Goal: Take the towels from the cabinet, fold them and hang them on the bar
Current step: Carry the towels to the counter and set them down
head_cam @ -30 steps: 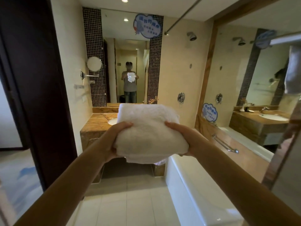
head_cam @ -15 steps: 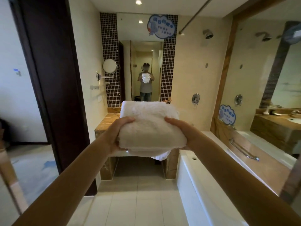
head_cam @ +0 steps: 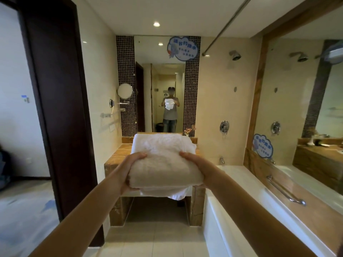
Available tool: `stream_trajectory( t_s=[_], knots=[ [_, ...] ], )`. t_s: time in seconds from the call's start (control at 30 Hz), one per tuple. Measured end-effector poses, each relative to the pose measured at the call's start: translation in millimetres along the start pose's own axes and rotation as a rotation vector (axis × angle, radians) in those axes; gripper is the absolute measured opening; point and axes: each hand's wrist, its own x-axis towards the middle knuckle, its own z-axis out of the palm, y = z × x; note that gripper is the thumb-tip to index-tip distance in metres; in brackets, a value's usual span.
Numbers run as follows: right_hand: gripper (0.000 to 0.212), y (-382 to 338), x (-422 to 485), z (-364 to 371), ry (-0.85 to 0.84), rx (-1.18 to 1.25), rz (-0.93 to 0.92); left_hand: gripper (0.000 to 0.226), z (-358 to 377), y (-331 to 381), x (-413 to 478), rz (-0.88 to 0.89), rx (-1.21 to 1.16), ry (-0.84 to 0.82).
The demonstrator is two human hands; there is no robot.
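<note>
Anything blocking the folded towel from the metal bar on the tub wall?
Nothing visible. The left hand and right hand hold the towel before the vanity; the bar lies rightward, across the open bathtub.

Hands in view: two, the left hand (head_cam: 128, 171) and the right hand (head_cam: 197, 164). Towels: one folded white towel bundle (head_cam: 163, 164); the number of pieces within it cannot be determined. Fixtures: one bathtub (head_cam: 222, 229), one grab bar (head_cam: 285, 191), one shower head (head_cam: 235, 55), one round swivel mirror (head_cam: 125, 90), two wall mirrors (far mirror (head_cam: 159, 75), side mirror (head_cam: 306, 89)) and two blue cloud stickers (upper sticker (head_cam: 182, 48), lower sticker (head_cam: 262, 148)).
</note>
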Motion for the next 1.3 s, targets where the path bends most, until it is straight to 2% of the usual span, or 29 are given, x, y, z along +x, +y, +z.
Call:
stream_trajectory(
  t_s=[0.07,0.17,0.23,0.37,0.5,0.6,0.67,0.77,0.83,0.97,1.07,1.2,1.3],
  knots=[
    [0.041,-4,8,-6,-0.001,-0.014,0.020,0.080,4,1,10,-0.001,0.004,-0.002],
    [0.036,-10,23,-14,0.016,-0.022,0.035,0.081,8,4,29,0.010,0.022,-0.003],
    [0.044,-14,35,-18,0.028,-0.011,0.028,0.082,11,8,44,0.015,0.031,-0.007],
    [0.085,-26,65,-25,0.084,-0.043,0.016,0.059,17,18,76,0.026,0.038,-0.011],
    [0.079,-38,101,-32,0.177,-0.079,-0.006,0.062,16,28,117,-0.004,0.029,-0.039],
    [0.089,-47,135,-36,0.207,-0.125,0.000,0.068,13,36,152,-0.011,0.008,-0.099],
    [0.080,-54,159,-39,0.222,-0.129,-0.007,0.069,11,43,179,-0.002,0.016,-0.127],
    [0.054,-64,195,-44,0.236,-0.104,-0.007,0.045,7,55,222,0.013,0.020,-0.122],
    [0.037,-72,222,-46,0.252,-0.079,-0.014,0.038,3,64,253,0.025,0.027,-0.116],
    [0.042,-88,273,-51,0.267,-0.071,-0.018,0.028,2,83,305,0.038,0.040,-0.111],
    [0.034,-99,302,-55,0.272,-0.039,-0.028,0.036,1,92,338,0.039,0.026,-0.117],
    [0.039,-109,351,-63,0.272,-0.034,-0.005,0.040,-4,100,390,0.015,0.026,-0.123],
    [0.039,-112,383,-71,0.273,-0.027,0.007,0.035,-5,104,422,0.004,0.031,-0.121]
  ],
)
